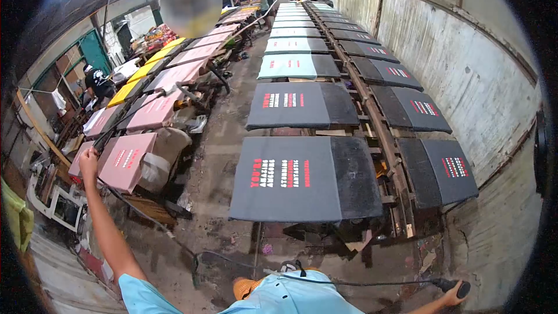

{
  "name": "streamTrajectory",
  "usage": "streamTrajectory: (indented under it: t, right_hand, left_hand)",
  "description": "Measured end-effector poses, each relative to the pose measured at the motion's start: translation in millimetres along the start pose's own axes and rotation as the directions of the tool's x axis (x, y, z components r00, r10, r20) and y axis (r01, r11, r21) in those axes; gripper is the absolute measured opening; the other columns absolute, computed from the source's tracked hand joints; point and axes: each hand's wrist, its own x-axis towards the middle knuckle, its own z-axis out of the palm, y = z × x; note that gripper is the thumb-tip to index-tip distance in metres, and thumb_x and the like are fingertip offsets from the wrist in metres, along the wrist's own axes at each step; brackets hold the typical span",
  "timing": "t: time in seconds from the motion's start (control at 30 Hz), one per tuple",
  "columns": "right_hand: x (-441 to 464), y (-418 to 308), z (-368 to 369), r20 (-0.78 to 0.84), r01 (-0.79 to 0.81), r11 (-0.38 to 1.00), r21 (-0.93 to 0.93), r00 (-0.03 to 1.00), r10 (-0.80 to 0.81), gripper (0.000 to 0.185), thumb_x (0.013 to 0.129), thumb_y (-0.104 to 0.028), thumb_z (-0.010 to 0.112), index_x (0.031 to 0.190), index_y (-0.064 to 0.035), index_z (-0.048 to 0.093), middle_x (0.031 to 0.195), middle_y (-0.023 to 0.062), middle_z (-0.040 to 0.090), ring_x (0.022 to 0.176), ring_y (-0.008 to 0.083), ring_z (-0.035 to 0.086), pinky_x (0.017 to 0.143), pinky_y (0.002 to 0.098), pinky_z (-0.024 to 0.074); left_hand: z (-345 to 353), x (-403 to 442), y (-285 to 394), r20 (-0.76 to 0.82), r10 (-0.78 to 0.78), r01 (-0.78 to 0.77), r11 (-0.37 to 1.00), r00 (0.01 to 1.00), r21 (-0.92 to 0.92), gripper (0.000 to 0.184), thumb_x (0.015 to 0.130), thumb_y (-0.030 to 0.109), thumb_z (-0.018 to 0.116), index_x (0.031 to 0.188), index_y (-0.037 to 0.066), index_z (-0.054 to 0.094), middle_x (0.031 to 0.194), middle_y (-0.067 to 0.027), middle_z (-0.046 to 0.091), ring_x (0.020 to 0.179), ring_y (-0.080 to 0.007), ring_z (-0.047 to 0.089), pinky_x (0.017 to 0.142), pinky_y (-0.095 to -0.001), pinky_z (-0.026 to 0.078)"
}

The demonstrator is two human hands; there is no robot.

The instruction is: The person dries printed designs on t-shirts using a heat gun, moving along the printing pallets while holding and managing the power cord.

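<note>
My left hand (88, 161) is raised at the left, its fingers closed on a black power cable (139, 206). From there the cable runs down, then across in front of my light blue shirt to the right. Low at the right edge, my right hand (452, 296) is wrapped round a black corded hand tool (463, 289); its exact kind does not show. Nearest ahead lies a dark grey printed shirt panel (285, 179) on a flat black board (359, 177). A pink printed panel (125, 161) lies close to my left hand.
Long rows of boards with printed panels stretch away, including light blue panels (286, 65) and yellow panels (139, 73). A metal rail (372, 110) runs between the right rows. A stained wall (442, 40) stands at the right. One person (99, 83) is at the left, others farther back.
</note>
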Motion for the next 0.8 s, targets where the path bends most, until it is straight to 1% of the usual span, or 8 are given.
streamTrajectory:
  t: [0.1, 0.3, 0.4, 0.43, 0.53, 0.57, 0.67, 0.8]
  right_hand:
    - [3.5, 44.5, -50.9, -0.005, 0.044, 0.996, -0.083, 0.999, -0.045, 0.089, 0.064, -0.065, 0.082, 0.128, -0.0062, 0.061, 0.125, 0.0139, 0.063, 0.109, 0.0324, 0.063, 0.094, 0.0464, 0.0508]
    - [-54.6, 53.1, -235.4, -0.158, 0.162, 0.965, -0.208, 0.968, -0.197, 0.070, 0.074, -0.048, 0.083, 0.125, -0.0049, 0.062, 0.119, 0.0143, 0.065, 0.104, 0.0312, 0.065, 0.088, 0.0437, 0.0541]
    - [-88.6, 60.9, -333.4, -0.107, 0.278, 0.926, -0.255, 0.944, -0.313, 0.074, 0.074, -0.048, 0.084, 0.128, -0.0042, 0.059, 0.123, 0.0150, 0.063, 0.107, 0.0317, 0.063, 0.089, 0.0454, 0.0533]
    - [-100.2, 55.0, -368.5, -0.104, 0.303, 0.937, -0.173, 0.940, -0.324, 0.067, 0.077, -0.032, 0.084, 0.131, -0.0023, 0.056, 0.129, 0.0162, 0.059, 0.116, 0.0325, 0.059, 0.095, 0.0440, 0.0506]
    - [-150.4, 23.0, -467.6, -0.242, 0.324, 0.946, 0.025, 0.920, -0.308, 0.077, 0.063, -0.038, 0.092, 0.125, -0.0075, 0.056, 0.121, 0.0155, 0.060, 0.106, 0.0330, 0.061, 0.095, 0.0498, 0.0488]
    - [-155.2, 16.2, -495.5, -0.268, 0.363, 0.930, -0.062, 0.892, -0.365, 0.081, 0.059, -0.034, 0.095, 0.124, -0.0048, 0.055, 0.116, 0.0161, 0.062, 0.102, 0.0314, 0.062, 0.090, 0.0484, 0.0498]
    - [-178.6, -10.0, -561.5, -0.177, 0.287, 0.953, 0.098, 0.947, -0.267, 0.079, 0.058, -0.034, 0.096, 0.120, -0.0041, 0.057, 0.113, 0.0158, 0.063, 0.099, 0.0301, 0.062, 0.088, 0.0471, 0.0511]
    - [-223.7, -99.4, -641.9, -0.022, 0.476, 0.875, 0.088, 0.879, -0.476, 0.073, 0.064, -0.034, 0.093, 0.120, -0.0053, 0.058, 0.113, 0.0164, 0.063, 0.099, 0.0289, 0.062, 0.087, 0.0460, 0.0532]
  left_hand:
    - [32.3, 61.5, -61.7, -0.114, 0.028, -0.029, 1.000, 0.993, -0.010, 0.035, 0.098, 0.028, 0.052, 0.087, -0.002, 0.066, 0.073, -0.0134, 0.066, 0.071, -0.0233, 0.062, 0.068, -0.0379, 0.046]
    - [92.9, 197.8, -160.7, -0.124, -0.012, -0.009, 0.987, 0.992, -0.161, 0.040, 0.101, 0.034, 0.051, 0.088, -0.001, 0.064, 0.065, -0.0028, 0.052, 0.063, -0.0147, 0.049, 0.062, -0.0335, 0.040]
    - [119.1, 262.5, -222.9, -0.062, -0.031, 0.015, 0.972, 0.998, -0.234, 0.039, 0.100, 0.035, 0.053, 0.089, -0.001, 0.066, 0.062, -0.0012, 0.051, 0.059, -0.0132, 0.046, 0.058, -0.0328, 0.038]
    - [134.3, 280.5, -245.7, -0.187, 0.020, -0.054, 0.983, 0.982, -0.178, 0.037, 0.100, 0.034, 0.055, 0.088, 0.000, 0.066, 0.060, 0.0024, 0.049, 0.053, -0.0091, 0.042, 0.050, -0.0292, 0.032]
    - [160.9, 328.7, -289.0, -0.004, -0.229, 0.193, 0.826, 0.973, -0.529, 0.034, 0.100, 0.034, 0.054, 0.090, 0.004, 0.065, 0.058, 0.0063, 0.045, 0.049, -0.0048, 0.038, 0.043, -0.0246, 0.026]
    - [157.1, 330.7, -278.5, 0.172, -0.270, 0.311, 0.643, 0.947, -0.700, 0.030, 0.101, 0.035, 0.053, 0.094, 0.008, 0.063, 0.059, 0.0079, 0.041, 0.047, -0.0030, 0.036, 0.040, -0.0216, 0.023]
    - [142.4, 309.9, -203.8, 0.296, 0.049, 0.227, 0.526, 0.954, -0.819, 0.029, 0.101, 0.035, 0.051, 0.086, 0.011, 0.058, 0.061, 0.0062, 0.041, 0.048, -0.0021, 0.035, 0.040, -0.0195, 0.025]
    - [59.4, 183.5, -45.6, 0.389, 0.255, 0.285, 0.366, 0.885, -0.886, 0.034, 0.098, 0.032, 0.056, 0.072, 0.012, 0.047, 0.059, 0.0044, 0.038, 0.045, -0.0044, 0.034, 0.039, -0.0215, 0.027]
